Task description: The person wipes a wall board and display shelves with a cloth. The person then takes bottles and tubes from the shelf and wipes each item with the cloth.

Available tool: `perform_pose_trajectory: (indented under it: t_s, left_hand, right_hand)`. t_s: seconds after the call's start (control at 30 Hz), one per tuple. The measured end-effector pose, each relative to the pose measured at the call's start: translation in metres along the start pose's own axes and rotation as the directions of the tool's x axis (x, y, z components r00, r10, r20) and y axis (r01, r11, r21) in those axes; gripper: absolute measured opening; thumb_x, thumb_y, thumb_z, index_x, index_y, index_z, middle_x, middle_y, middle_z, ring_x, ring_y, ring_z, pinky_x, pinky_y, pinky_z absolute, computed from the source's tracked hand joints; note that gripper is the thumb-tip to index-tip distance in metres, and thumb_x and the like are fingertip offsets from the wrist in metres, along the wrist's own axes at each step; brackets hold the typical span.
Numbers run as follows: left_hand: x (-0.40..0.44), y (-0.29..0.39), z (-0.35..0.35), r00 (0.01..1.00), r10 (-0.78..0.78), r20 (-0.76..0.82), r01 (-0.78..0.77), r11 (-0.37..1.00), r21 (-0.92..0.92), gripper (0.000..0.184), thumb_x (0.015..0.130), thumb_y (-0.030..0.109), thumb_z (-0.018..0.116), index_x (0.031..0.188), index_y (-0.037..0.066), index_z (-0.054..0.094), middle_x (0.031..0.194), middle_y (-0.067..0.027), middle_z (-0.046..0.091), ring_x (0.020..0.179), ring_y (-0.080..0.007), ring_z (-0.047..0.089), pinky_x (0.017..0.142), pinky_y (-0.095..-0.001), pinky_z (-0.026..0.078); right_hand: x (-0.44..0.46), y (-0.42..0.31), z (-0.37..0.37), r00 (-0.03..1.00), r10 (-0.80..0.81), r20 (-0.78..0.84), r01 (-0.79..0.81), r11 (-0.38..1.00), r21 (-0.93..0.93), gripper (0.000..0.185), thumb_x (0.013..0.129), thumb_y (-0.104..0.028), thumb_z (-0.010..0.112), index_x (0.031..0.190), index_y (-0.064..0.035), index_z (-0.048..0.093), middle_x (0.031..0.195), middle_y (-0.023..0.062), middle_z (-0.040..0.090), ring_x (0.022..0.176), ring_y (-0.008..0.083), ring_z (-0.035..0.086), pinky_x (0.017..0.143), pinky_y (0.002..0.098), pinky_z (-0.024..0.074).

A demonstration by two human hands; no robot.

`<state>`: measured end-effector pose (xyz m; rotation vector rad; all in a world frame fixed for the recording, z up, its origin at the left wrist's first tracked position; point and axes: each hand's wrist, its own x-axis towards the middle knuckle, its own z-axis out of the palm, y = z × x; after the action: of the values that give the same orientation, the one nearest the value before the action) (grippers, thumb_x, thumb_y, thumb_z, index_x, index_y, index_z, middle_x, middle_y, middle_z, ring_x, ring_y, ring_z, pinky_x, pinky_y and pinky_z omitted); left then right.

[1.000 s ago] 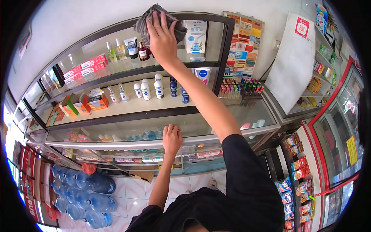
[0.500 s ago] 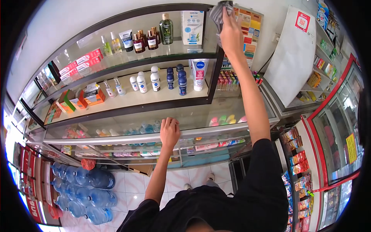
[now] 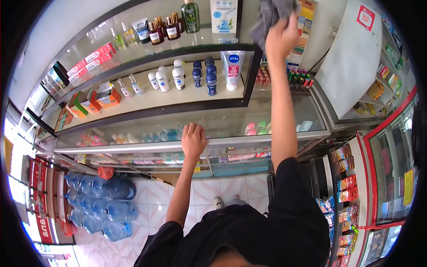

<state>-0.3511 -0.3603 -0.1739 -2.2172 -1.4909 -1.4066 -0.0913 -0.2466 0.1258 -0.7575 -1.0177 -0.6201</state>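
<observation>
Raised at the right end of the shelf cabinet [image 3: 254, 75], my right hand [image 3: 282, 38] grips a crumpled grey cloth [image 3: 269, 20]. The cloth hangs beside the cabinet's dark upright frame; I cannot tell whether it touches it. My left hand [image 3: 194, 138] rests on the front edge of the glass counter [image 3: 231, 142], fingers laid on the top and holding nothing. Closest to the right hand on the shelves stand a white box [image 3: 223, 18] and a white Nivea tube [image 3: 232, 71]. Roll-on deodorants [image 3: 211, 82] line the lower shelf, with dark bottles [image 3: 172, 29] above.
Blue water gallons [image 3: 120, 211] lie on the tiled floor at the left. Racks of snack packets [image 3: 347, 189] and a red-framed glass cabinet [image 3: 391, 164] stand at the right. Lip products [image 3: 299, 79] sit on the counter behind my right arm.
My right hand has moved slightly right relative to the shelf's end, and the cloth has spread out more. The view has shifted a little. My left hand stays on the counter edge.
</observation>
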Motion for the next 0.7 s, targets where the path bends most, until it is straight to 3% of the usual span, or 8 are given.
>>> perform_pose_trajectory:
  t_s: [0.1, 0.17, 0.23, 0.37, 0.53, 0.57, 0.63, 0.7]
  left_hand:
    - [0.001, -0.001, 0.002, 1.0, -0.02, 0.005, 0.02, 1.0, 0.023, 0.008, 0.078, 0.001, 0.065, 0.081, 0.008, 0.063, 0.089, -0.0072, 0.06, 0.084, -0.0308, 0.057, 0.074, -0.0423, 0.048]
    - [0.001, 0.0, 0.003, 1.0, -0.031, 0.003, 0.03, 0.999, 0.029, 0.008, 0.078, 0.001, 0.065, 0.08, 0.008, 0.063, 0.088, -0.0072, 0.06, 0.083, -0.0309, 0.057, 0.073, -0.0424, 0.048]
    - [0.002, 0.001, 0.004, 0.999, -0.036, -0.008, 0.036, 0.999, 0.036, 0.008, 0.078, 0.0, 0.065, 0.079, 0.008, 0.062, 0.085, -0.0074, 0.059, 0.082, -0.0309, 0.056, 0.072, -0.0422, 0.048]
    - [0.002, 0.003, 0.004, 0.998, -0.054, -0.015, 0.054, 0.997, 0.058, 0.008, 0.078, 0.0, 0.064, 0.078, 0.008, 0.062, 0.083, -0.0068, 0.059, 0.079, -0.0302, 0.056, 0.07, -0.0415, 0.047]
    - [0.003, 0.006, 0.004, 0.996, -0.082, -0.02, 0.084, 0.991, 0.104, 0.008, 0.079, 0.001, 0.062, 0.077, 0.009, 0.062, 0.08, -0.0057, 0.059, 0.078, -0.0298, 0.056, 0.07, -0.0414, 0.047]
    - [0.002, 0.006, 0.005, 0.996, -0.092, -0.012, 0.093, 0.99, 0.11, 0.008, 0.079, 0.001, 0.063, 0.077, 0.009, 0.062, 0.081, -0.0055, 0.059, 0.079, -0.03, 0.056, 0.071, -0.0419, 0.047]
    - [0.002, 0.005, 0.006, 0.996, -0.092, -0.016, 0.093, 0.987, 0.128, 0.007, 0.079, 0.002, 0.062, 0.077, 0.009, 0.061, 0.08, -0.0059, 0.059, 0.078, -0.03, 0.056, 0.071, -0.0415, 0.047]
    - [0.003, 0.006, 0.006, 0.996, -0.087, -0.016, 0.088, 0.987, 0.136, 0.007, 0.079, 0.002, 0.062, 0.077, 0.009, 0.061, 0.079, -0.0061, 0.059, 0.078, -0.0299, 0.056, 0.071, -0.0413, 0.047]
  right_hand:
    - [0.034, -0.008, 0.016, 0.891, 0.271, 0.363, -0.261, 0.962, -0.079, 0.041, 0.105, -0.012, 0.049, 0.139, 0.0111, 0.053, 0.119, 0.0325, 0.065, 0.111, 0.0366, 0.066, 0.09, 0.0464, 0.0538]
    - [0.019, -0.007, 0.015, 0.928, 0.151, 0.341, -0.124, 0.987, -0.1, 0.038, 0.103, -0.01, 0.054, 0.134, 0.0115, 0.057, 0.069, 0.0215, 0.058, 0.06, 0.0315, 0.057, 0.058, 0.0451, 0.0427]
    - [-0.021, 0.01, 0.005, 0.979, -0.118, 0.168, 0.118, 0.993, 0.006, 0.026, 0.094, -0.01, 0.06, 0.114, 0.0067, 0.063, 0.085, 0.0286, 0.068, 0.079, 0.0461, 0.067, 0.069, 0.0479, 0.052]
    - [-0.108, 0.023, -0.04, 0.949, 0.083, 0.303, -0.106, 0.992, 0.062, 0.034, 0.094, -0.005, 0.059, 0.125, 0.0093, 0.057, 0.088, 0.0308, 0.065, 0.085, 0.0508, 0.064, 0.07, 0.0512, 0.0511]
    - [-0.057, 0.029, -0.025, 0.937, 0.11, 0.332, -0.129, 0.991, 0.037, 0.019, 0.094, -0.017, 0.067, 0.108, -0.0047, 0.067, 0.081, 0.0237, 0.068, 0.077, 0.0467, 0.064, 0.066, 0.0467, 0.0506]
    - [-0.042, 0.049, -0.008, 0.916, 0.07, 0.394, -0.06, 0.998, -0.038, 0.034, 0.103, -0.012, 0.056, 0.127, 0.0108, 0.061, 0.068, 0.0216, 0.058, 0.056, 0.0315, 0.053, 0.055, 0.0426, 0.0426]
    - [-0.016, 0.043, 0.002, 0.953, -0.054, 0.298, 0.038, 0.997, 0.06, 0.03, 0.102, -0.013, 0.058, 0.121, 0.0103, 0.063, 0.068, 0.0212, 0.057, 0.053, 0.0313, 0.05, 0.053, 0.0416, 0.0411]
    - [-0.024, 0.03, -0.019, 0.892, 0.113, 0.438, -0.123, 0.992, -0.004, 0.03, 0.102, -0.014, 0.06, 0.119, 0.0105, 0.064, 0.067, 0.0212, 0.057, 0.053, 0.0309, 0.05, 0.053, 0.0416, 0.0409]
